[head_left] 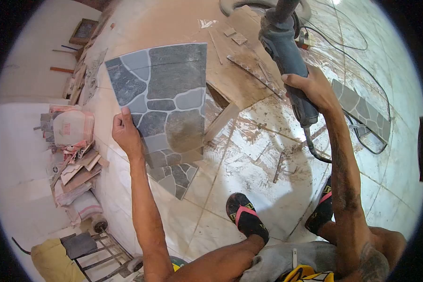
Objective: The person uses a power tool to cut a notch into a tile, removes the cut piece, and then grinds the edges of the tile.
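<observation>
My left hand [128, 136] grips the left edge of a grey stone-pattern floor tile [174, 77], thumb on its face, held up tilted above the floor. A thin dark line crosses the tile near its top and runs down near its right edge. My right hand [314, 88] is wrapped round the body of a dark angle grinder [284, 49], its head pointing up and away and its cord leaving the lower end. The grinder is apart from the tile; its disc cannot be made out. Another patterned tile piece [178, 178] lies on the floor, partly hidden beneath the held tile.
Dusty cardboard [256, 96] carries narrow tile offcuts [254, 74]. A long patterned tile piece [364, 110] lies at right beside a looping black cable [383, 75]. Scrap pieces [82, 171] and bags [73, 127] line the left wall. My sandalled foot [246, 216] stands on the debris-strewn floor.
</observation>
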Demonstrator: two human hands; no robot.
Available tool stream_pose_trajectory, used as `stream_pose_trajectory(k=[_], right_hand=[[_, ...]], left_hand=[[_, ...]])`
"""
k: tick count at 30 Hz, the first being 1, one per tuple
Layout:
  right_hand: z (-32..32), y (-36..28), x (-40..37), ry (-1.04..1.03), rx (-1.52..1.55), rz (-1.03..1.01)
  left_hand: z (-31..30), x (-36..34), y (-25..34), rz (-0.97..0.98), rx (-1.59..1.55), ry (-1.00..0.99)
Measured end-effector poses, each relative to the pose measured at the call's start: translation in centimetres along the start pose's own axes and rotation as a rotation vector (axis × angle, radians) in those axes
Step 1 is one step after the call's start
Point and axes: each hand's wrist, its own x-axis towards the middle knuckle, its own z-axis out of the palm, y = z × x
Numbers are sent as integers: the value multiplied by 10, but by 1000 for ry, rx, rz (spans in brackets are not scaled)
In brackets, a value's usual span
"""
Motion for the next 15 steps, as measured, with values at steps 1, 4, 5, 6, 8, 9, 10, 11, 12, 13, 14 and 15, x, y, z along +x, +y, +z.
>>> stream_pose_trajectory(k=[1,4,5,6,8,9,10,11,12,13,14,15], right_hand=[[0,-3,-2,-7,3,10],[2,-6,-4,10,-15,-8],[3,-7,-5,23,-25,-20],[5,-10,-5,23,-30,-21],[7,-13,-7,24,-41,-16],[8,-17,-9,12,-49,-22],[8,-21,-11,0,-58,-28],[8,-25,-12,-11,-67,-33],[9,-26,-13,-6,-66,-46],[11,-27,-13,0,-65,-58],[11,-28,-13,6,-65,-70],[11,-29,-14,-3,-69,-57]], left_hand=[[-4,-2,5,-18,-44,15],[-18,-5,12,-67,-170,58],[-23,-4,3,-81,-208,68],[-26,-2,4,-94,-247,78],[-26,-2,5,-85,-349,118],[-25,-3,11,-81,-401,137],[-24,-5,17,-89,-404,149],[-24,-6,23,-97,-408,162],[-25,-7,27,-107,-412,172],[-28,-7,23,-110,-417,162],[-31,-8,16,-114,-421,151],[-33,-8,18,-118,-426,139]])
